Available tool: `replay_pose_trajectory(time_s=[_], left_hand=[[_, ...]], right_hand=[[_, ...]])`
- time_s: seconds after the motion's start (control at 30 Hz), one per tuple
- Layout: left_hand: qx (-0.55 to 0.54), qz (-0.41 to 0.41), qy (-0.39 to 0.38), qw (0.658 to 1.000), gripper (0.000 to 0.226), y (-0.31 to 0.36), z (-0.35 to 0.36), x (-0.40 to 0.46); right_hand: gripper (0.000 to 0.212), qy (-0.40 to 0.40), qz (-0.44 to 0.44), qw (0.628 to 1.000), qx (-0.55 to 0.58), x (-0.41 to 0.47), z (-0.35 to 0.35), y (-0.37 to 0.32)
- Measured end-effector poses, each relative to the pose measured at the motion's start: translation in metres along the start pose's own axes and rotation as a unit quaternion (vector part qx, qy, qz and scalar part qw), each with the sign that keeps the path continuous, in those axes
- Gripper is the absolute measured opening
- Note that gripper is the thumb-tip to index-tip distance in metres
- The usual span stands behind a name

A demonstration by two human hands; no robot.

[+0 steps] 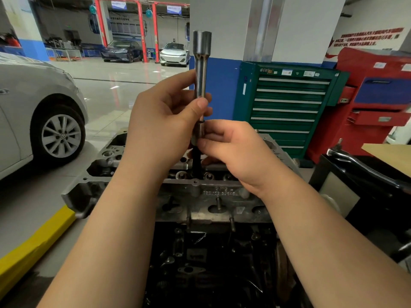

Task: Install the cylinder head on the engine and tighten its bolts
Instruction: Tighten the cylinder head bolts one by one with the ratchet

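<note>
The grey cylinder head [133, 187] sits on the dark engine block [200, 263] below my hands. My left hand [162, 121] grips a long chrome extension bar [202, 63], held upright above the head. My right hand [235, 150] pinches a short socket [198, 134] at the bar's lower end. A dark bolt shaft [196, 165] hangs from the socket down towards a hole in the head. Whether the bolt's tip is inside the hole is hidden.
A silver car [40, 112] stands at the left, with a yellow kerb [33, 243] on the floor. A green tool cabinet [287, 107] and a red tool chest [373, 103] stand behind the engine. A ratchet wrench [360, 165] lies on a black stand at the right.
</note>
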State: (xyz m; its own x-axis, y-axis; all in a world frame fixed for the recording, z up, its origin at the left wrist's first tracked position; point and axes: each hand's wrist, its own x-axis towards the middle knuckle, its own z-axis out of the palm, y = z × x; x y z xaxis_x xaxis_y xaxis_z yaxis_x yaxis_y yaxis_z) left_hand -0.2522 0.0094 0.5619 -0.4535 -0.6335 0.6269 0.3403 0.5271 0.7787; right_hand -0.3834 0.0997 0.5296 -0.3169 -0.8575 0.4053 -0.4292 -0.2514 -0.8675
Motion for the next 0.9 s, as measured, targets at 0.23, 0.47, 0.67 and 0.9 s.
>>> replay_pose_trajectory(time_s=[0.23,0.47,0.67,0.9], left_hand=[[0.039,0.010,0.008,0.999,0.033,0.0001,0.0013,0.0007],[0.017,-0.004,0.007,1.000,0.039,0.0021,0.0004,0.0002],[0.069,0.018,0.042,0.997,0.051,-0.0006,0.0005,0.0014],[0.002,0.003,-0.001,1.000,0.035,-0.0002,0.0016,0.0008]], right_hand=[[0.043,0.045,0.003,0.997,-0.061,0.0026,0.0024,0.0007],[0.021,0.025,-0.003,0.999,-0.049,0.0012,0.0008,0.0008],[0.041,0.045,-0.006,0.997,-0.056,0.0022,0.0036,-0.0003],[0.025,0.040,0.001,0.997,-0.065,0.0001,0.0027,-0.0021]])
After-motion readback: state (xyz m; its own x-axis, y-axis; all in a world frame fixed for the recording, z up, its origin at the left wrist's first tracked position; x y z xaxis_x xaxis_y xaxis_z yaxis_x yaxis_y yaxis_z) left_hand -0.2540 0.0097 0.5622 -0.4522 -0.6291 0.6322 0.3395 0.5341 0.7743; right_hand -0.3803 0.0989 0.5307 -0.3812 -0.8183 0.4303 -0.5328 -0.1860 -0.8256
